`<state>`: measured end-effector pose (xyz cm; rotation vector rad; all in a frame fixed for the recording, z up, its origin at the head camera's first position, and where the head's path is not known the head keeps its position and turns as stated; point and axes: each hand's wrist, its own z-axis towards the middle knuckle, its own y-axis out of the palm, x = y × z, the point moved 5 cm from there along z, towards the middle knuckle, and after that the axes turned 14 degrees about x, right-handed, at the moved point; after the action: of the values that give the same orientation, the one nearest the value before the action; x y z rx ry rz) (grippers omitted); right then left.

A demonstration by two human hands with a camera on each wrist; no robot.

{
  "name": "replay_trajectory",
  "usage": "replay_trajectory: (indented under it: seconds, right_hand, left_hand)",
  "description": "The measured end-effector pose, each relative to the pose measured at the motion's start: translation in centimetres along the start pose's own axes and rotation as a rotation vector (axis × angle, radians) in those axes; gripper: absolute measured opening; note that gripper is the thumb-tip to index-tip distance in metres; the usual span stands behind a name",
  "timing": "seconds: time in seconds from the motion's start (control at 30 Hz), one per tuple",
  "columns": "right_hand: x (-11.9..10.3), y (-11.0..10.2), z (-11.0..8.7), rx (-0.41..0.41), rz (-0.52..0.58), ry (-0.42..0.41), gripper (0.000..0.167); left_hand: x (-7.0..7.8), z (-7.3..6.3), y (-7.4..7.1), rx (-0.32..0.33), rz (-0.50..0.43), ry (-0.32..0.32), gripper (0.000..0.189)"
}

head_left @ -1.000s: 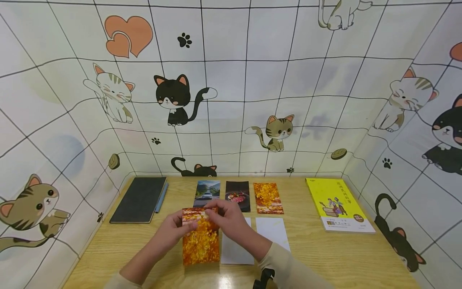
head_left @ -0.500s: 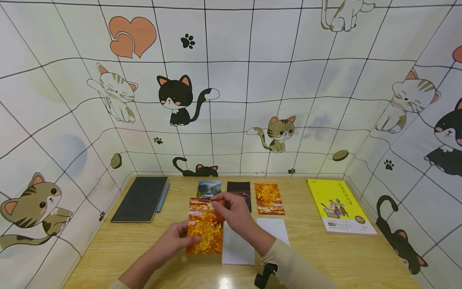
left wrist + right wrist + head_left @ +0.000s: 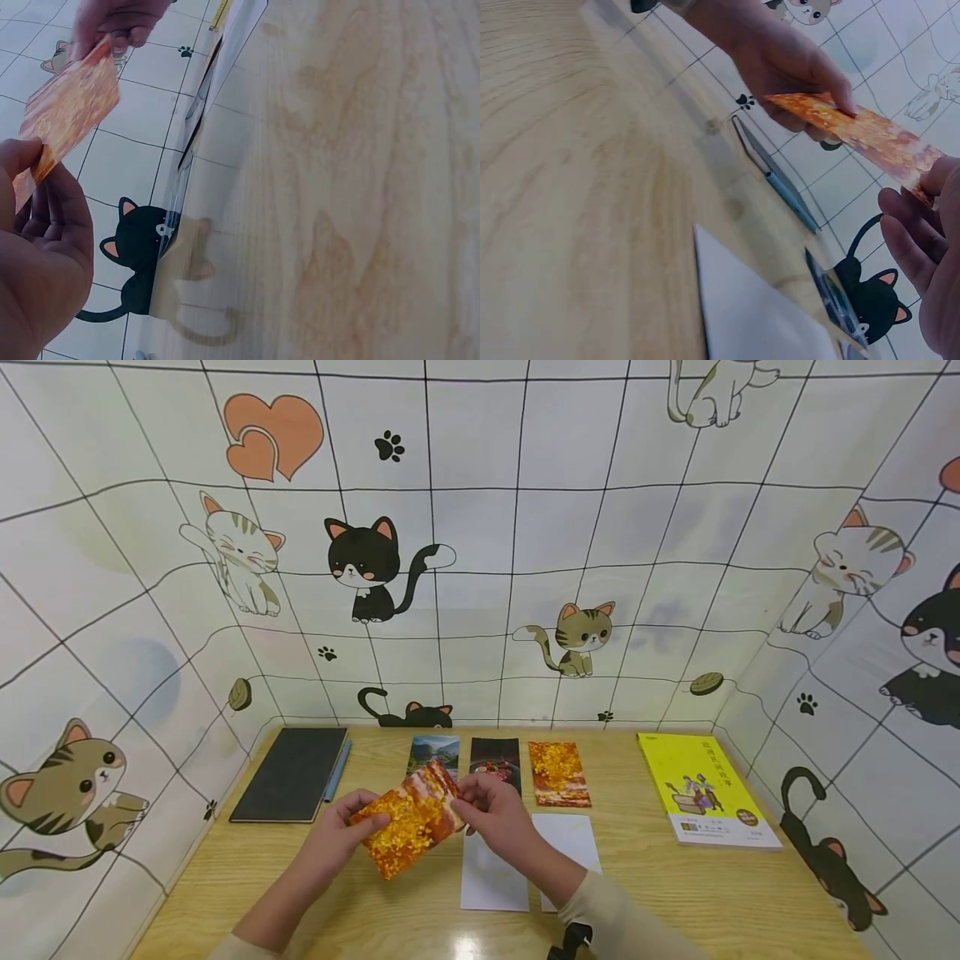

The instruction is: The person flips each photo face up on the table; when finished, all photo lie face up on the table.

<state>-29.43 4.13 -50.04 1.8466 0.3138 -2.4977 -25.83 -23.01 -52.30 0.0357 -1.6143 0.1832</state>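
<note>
An orange-and-yellow autumn-leaf photo card [image 3: 411, 823] is held tilted above the table between both hands. My left hand [image 3: 334, 837] pinches its lower left side, thumb on the printed face. At the opposite, upper right edge my right hand [image 3: 501, 820] pinches it between thumb and fingers. The left wrist view shows the card [image 3: 73, 105] stretched from one hand to the other. Two white cards [image 3: 495, 875] lie beneath and beside the right hand. Behind them stand in a row a road-scene card [image 3: 435, 752], a dark food card [image 3: 495, 753] and another autumn-leaf card [image 3: 558, 774].
A black notebook [image 3: 288, 775] lies at the back left with a blue pen [image 3: 337, 771] along its right side. At the back right is a yellow book [image 3: 705, 787]. A cat-printed cloth [image 3: 480, 543] walls the wooden table [image 3: 675, 902] in.
The held card has turned from upright to slanted, its top swinging right. My right hand has moved down from its top edge, and my left hand has shifted left and slightly up.
</note>
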Motion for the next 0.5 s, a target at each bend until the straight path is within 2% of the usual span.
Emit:
replay_trajectory:
  seconds: [0.1,0.2,0.37,0.5]
  right_hand:
    - [0.5,0.1,-0.7,-0.023,0.007,0.018,0.014]
    - [0.9,0.2,-1.2,-0.038,0.02,0.039,0.015]
    - [1.0,0.1,-1.3,-0.042,0.028,0.07,0.015]
    - [0.8,-0.2,-0.8,-0.018,0.048,0.097,0.025]
  left_hand:
    - [0.4,0.3,-0.3,0.08,-0.015,-0.016,0.028]
    - [0.9,0.5,-0.5,0.121,-0.015,-0.013,0.028]
    - [1.4,0.6,-0.4,0.124,-0.008,-0.007,0.029]
    - [1.4,0.4,0.0,0.086,-0.001,-0.015,0.03]
